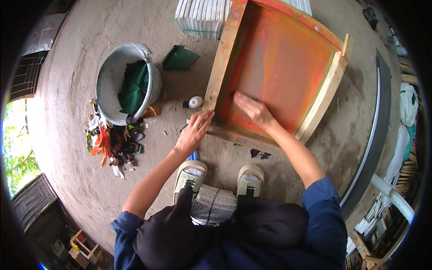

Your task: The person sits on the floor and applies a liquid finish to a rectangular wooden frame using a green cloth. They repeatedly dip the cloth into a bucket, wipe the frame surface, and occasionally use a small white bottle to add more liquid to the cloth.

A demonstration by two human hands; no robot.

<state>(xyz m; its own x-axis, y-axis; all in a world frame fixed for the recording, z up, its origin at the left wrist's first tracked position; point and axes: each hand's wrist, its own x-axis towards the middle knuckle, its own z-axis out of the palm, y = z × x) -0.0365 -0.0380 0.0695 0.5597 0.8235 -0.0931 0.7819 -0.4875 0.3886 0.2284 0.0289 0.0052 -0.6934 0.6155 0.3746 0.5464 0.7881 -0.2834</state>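
A large wooden frame with a taut inner sheet smeared orange and red lies at the upper right; it looks like a printing screen. My left hand grips its near left corner, fingers bent over the wood. Inside the frame, my right hand rests its outstretched fingers, held together, on the stained sheet near the left side. Slight motion blurs this hand, and its fingertips look reddish and dark. I see no object in it, though its underside is hidden. A small white bottle lies just left of the frame.
Left of the frame stands a grey bucket holding dark green cloth. Colourful scraps are heaped beside it. A green piece lies on the concrete floor. White strapped stacks sit behind the frame; a dark strip runs along the right.
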